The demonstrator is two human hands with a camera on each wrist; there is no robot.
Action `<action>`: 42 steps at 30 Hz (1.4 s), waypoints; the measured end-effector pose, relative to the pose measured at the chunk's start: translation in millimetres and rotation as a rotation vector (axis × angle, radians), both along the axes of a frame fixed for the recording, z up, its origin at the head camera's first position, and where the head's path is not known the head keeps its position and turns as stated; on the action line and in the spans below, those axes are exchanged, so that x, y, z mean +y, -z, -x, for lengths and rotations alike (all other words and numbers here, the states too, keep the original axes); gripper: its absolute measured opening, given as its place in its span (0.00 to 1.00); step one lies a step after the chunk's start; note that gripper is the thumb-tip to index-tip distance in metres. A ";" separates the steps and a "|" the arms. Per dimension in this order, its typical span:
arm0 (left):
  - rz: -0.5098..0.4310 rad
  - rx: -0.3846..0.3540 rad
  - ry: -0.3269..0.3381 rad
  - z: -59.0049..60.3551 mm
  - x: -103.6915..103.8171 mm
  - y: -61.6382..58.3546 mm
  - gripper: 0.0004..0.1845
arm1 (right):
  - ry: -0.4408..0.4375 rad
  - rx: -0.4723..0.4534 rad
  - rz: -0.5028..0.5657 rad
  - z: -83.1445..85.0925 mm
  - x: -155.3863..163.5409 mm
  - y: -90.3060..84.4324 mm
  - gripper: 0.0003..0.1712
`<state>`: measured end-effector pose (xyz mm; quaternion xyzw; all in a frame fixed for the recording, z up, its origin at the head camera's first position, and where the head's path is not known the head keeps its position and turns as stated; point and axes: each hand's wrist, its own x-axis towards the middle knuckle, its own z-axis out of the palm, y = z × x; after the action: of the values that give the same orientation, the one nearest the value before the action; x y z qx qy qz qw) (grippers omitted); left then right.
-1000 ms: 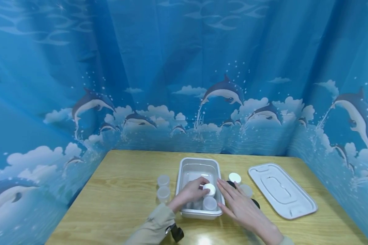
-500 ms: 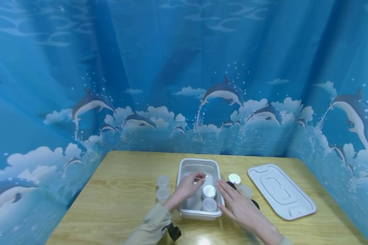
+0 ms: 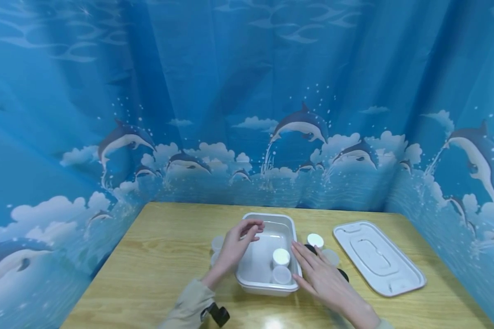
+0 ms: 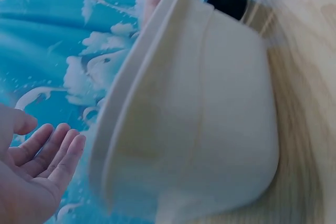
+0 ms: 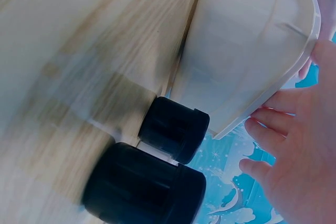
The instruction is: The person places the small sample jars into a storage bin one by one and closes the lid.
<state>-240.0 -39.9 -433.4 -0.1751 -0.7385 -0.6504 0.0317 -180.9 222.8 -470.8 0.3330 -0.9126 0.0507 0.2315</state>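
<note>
The white tub (image 3: 267, 256) sits on the wooden table (image 3: 156, 256) near its middle, with two small jars in its near right corner: a white-capped jar (image 3: 281, 257) and, just in front of it, a frosted-lid jar (image 3: 281, 274).

The left hand (image 3: 236, 244) hangs over the tub's left rim, fingers loosely bent and parted, holding nothing; in the left wrist view its palm (image 4: 31, 177) lies open beside the tub wall (image 4: 199, 129). The right hand (image 3: 319, 276) lies flat with straight fingers, its fingertips against the tub's right rim, confirmed in the right wrist view (image 5: 294, 150).

Right of the tub, partly covered by the right hand, stand a white-capped jar (image 3: 314, 240) and black-capped jars (image 5: 173, 129); their number cannot be made out. Two clear jars (image 3: 216, 244) stand left of the tub, largely hidden behind the left hand. The tub lid (image 3: 378, 258) lies flat, well apart to the right.

Open tabletop remains to the left and behind the tub. A blue dolphin-print curtain (image 3: 247, 114) closes three sides. Both wrist views are blurred.
</note>
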 end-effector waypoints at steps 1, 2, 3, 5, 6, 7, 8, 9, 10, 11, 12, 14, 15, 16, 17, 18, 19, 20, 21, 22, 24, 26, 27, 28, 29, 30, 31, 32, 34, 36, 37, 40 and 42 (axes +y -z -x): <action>-0.006 0.001 -0.014 0.5 -4.4 -0.5 0.16 | -0.006 0.004 0.000 0.2 0.0 -0.1 0.37; -0.012 0.003 -0.029 1.0 -9.1 -0.7 0.16 | -0.011 0.011 -0.002 0.5 0.0 -0.2 0.36; -0.019 0.011 -0.044 2.1 -13.9 -0.4 0.16 | -0.016 0.007 0.003 0.6 0.2 -0.4 0.36; -0.036 0.029 -0.078 4.1 -23.9 0.8 0.16 | -0.020 0.013 0.001 0.5 0.6 -0.6 0.36; -0.047 0.046 -0.090 5.1 -29.0 1.5 0.16 | -0.021 0.014 0.001 0.4 0.9 -0.7 0.36; -0.050 0.053 -0.105 5.8 -34.1 2.2 0.15 | -0.020 0.016 0.001 0.3 1.2 -0.7 0.36; -0.052 0.060 -0.118 6.0 -38.9 2.5 0.15 | -0.019 0.017 0.000 0.2 1.5 -0.6 0.36; -0.051 0.062 -0.131 6.3 -43.7 3.0 0.15 | -0.019 0.020 0.000 0.1 1.8 -0.4 0.36; -0.048 0.062 -0.145 6.0 -48.3 3.1 0.15 | -0.018 0.021 0.000 0.0 2.1 -0.2 0.36; -0.043 0.060 -0.158 5.4 -52.7 3.0 0.15 | -0.019 0.023 0.000 0.0 2.2 0.1 0.36; -0.034 0.056 -0.171 5.1 -57.1 3.6 0.15 | -0.018 0.024 0.000 -0.1 2.3 0.3 0.36; -0.024 0.040 -0.198 3.5 -64.7 4.4 0.15 | -0.019 0.026 0.002 -0.1 2.4 0.8 0.36; -0.019 0.032 -0.211 3.0 -68.5 5.3 0.15 | -0.018 0.026 0.001 -0.1 2.4 0.9 0.36; -0.013 0.026 -0.224 2.1 -72.1 6.3 0.15 | -0.018 0.024 0.001 -0.1 2.3 1.0 0.36; -0.004 0.020 -0.239 1.3 -75.5 7.8 0.15 | -0.017 0.022 0.000 -0.1 2.1 1.0 0.36; 0.008 0.016 -0.253 0.0 -78.6 9.3 0.15 | -0.016 0.018 0.000 -0.1 2.0 0.9 0.36; 0.020 0.005 -0.267 -1.2 -81.6 11.1 0.15 | -0.016 0.013 -0.001 -0.1 1.9 0.8 0.36; 0.037 0.001 -0.281 -2.1 -84.5 13.5 0.15 | -0.014 0.009 -0.003 -0.2 1.8 0.6 0.36; 0.057 -0.009 -0.293 -3.2 -87.3 16.1 0.16 | -0.013 0.006 -0.004 -0.2 1.7 0.3 0.36; 0.076 -0.018 -0.301 -4.5 -89.9 18.6 0.16 | -0.012 0.002 -0.005 -0.2 1.7 0.0 0.36; 0.115 -0.035 -0.309 -7.3 -94.4 23.7 0.18 | -0.008 -0.002 -0.008 -0.3 1.6 -0.9 0.36; 0.148 -0.048 -0.304 -10.2 -98.7 29.0 0.19 | -0.005 -0.004 -0.011 -0.4 1.4 -1.8 0.36; 0.159 -0.061 -0.300 -11.9 -100.4 31.2 0.19 | -0.003 -0.005 -0.011 -0.5 1.3 -2.3 0.36; 0.173 -0.071 -0.298 -13.7 -101.9 33.4 0.19 | -0.001 -0.005 -0.013 -0.6 1.1 -2.7 0.36; 0.188 -0.078 -0.294 -15.7 -103.3 35.6 0.19 | 0.000 -0.007 -0.014 -0.6 1.0 -3.1 0.36; 0.194 -0.085 -0.285 -17.2 -104.6 38.1 0.19 | 0.000 -0.008 -0.013 -0.7 0.8 -3.4 0.36; 0.202 -0.092 -0.276 -19.0 -105.5 39.9 0.20 | 0.001 -0.009 -0.014 -0.8 0.7 -3.5 0.36; 0.212 -0.097 -0.265 -20.7 -106.3 41.9 0.20 | 0.002 -0.009 -0.015 -0.9 0.7 -3.6 0.36; 0.227 -0.121 -0.237 -23.3 -107.4 45.3 0.22 | 0.002 -0.009 -0.016 -0.9 0.5 -3.6 0.36; 0.232 -0.134 -0.185 -24.9 -108.4 49.2 0.24 | 0.001 -0.013 -0.014 -0.8 0.3 -3.4 0.36; 0.232 -0.140 -0.159 -25.4 -108.6 51.3 0.25 | 0.001 -0.016 -0.014 -0.8 0.2 -3.3 0.36; 0.209 -0.148 -0.080 -26.2 -108.3 57.5 0.29 | 0.005 -0.031 -0.012 -0.7 -0.4 -3.6 0.36; 0.195 -0.136 -0.047 -26.6 -107.4 61.3 0.31 | 0.005 -0.036 -0.010 -0.4 -0.6 -3.4 0.36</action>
<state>-213.4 -147.2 -494.7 -0.1153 -0.8025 -0.5851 -0.0205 -180.4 222.2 -467.4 0.3311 -0.9177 0.0516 0.2136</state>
